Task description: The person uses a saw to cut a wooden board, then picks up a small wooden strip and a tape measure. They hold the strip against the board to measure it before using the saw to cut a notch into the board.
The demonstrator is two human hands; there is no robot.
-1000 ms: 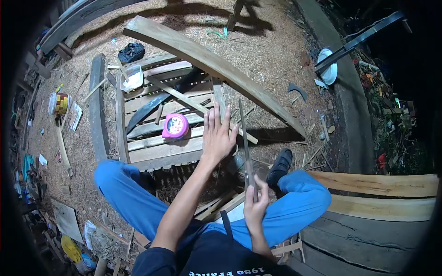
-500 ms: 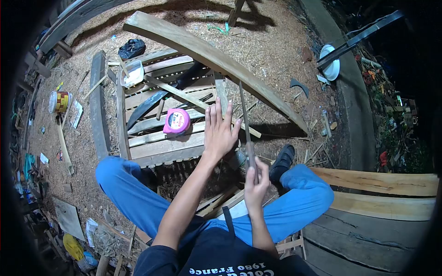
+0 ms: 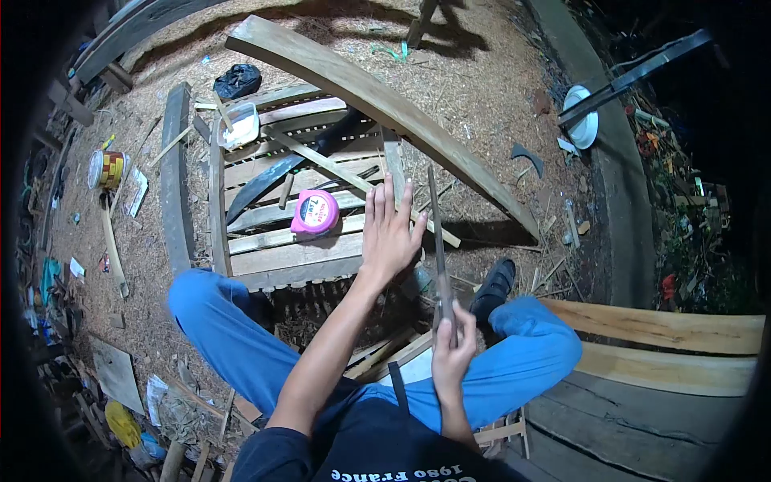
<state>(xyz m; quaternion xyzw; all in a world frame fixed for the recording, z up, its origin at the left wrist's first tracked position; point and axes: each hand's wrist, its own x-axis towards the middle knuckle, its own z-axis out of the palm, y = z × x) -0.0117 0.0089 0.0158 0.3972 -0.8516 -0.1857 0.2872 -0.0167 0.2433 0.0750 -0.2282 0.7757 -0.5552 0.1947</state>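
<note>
My left hand [image 3: 391, 233] lies spread, palm down, over the right end of a thin wooden strip [image 3: 321, 162] at the slatted wooden platform. My right hand [image 3: 454, 345] is wrapped round the handle of a long narrow saw [image 3: 438, 241], whose blade points away from me, just right of my left fingertips. A pink tape measure [image 3: 315, 213] rests on the slats left of my left hand. Behind it lies a dark curved blade-like tool [image 3: 265, 186]. A white plastic tub [image 3: 239, 128] stands at the platform's far left corner.
A long curved plank [image 3: 361, 95] slants across beyond my hands. Another dark beam [image 3: 176, 177] lies left of the platform. Two pale boards [image 3: 658, 325] are on the right, by a grey plank surface [image 3: 618, 422]. A black bag [image 3: 238, 81] and a yellow-red tin [image 3: 110, 169] sit on the sawdust-covered ground.
The saw in my right hand slid forward, then came back toward me. My left hand stays spread in nearly the same place. The view has shifted slightly.
</note>
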